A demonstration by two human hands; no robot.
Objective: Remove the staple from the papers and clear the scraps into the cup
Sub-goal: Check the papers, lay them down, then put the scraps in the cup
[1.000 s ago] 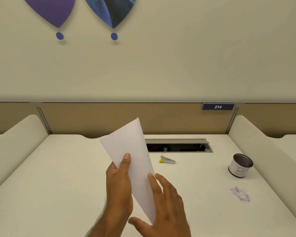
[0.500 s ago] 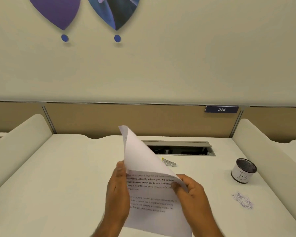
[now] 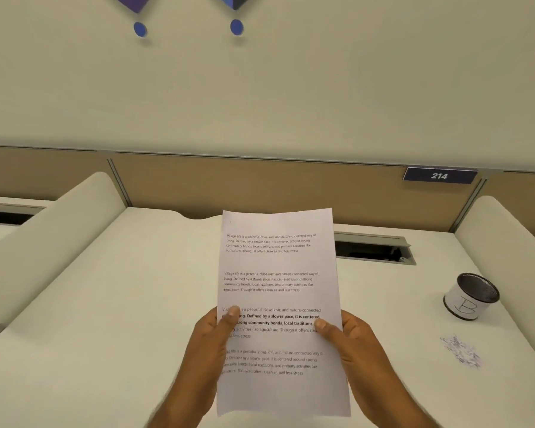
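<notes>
Because the papers (image 3: 278, 273) are thin, light and limp, I judge they would sag or crease if taken by one corner, so a hold on both long edges suits them. That is the hold shown in the lower middle of the frame. The left hand (image 3: 207, 350) pinches the left edge with its thumb laid over the print, and the right hand (image 3: 362, 350) pinches the right edge the same way, with the fingers of both hidden behind the sheet. The papers stand nearly upright above the counter (image 3: 121, 319), printed side toward the camera. I cannot make out the staple; a faint mark near the top left corner of the page is too small to tell. Working at it probably calls for one hand pinning the sheets close to that corner, since paper tears easily around a staple.

At the right of the frame the cup (image 3: 470, 296), dark inside and marked with a letter B, stands upright. The scraps (image 3: 460, 350) lie just below it, loose, tiny and likely to scatter if brushed carelessly.

The counter is pale and smooth, flanked by padded dividers. A cable slot (image 3: 371, 248) opens behind the papers, under a tan partition with a number plate (image 3: 439, 176) reading 214
</notes>
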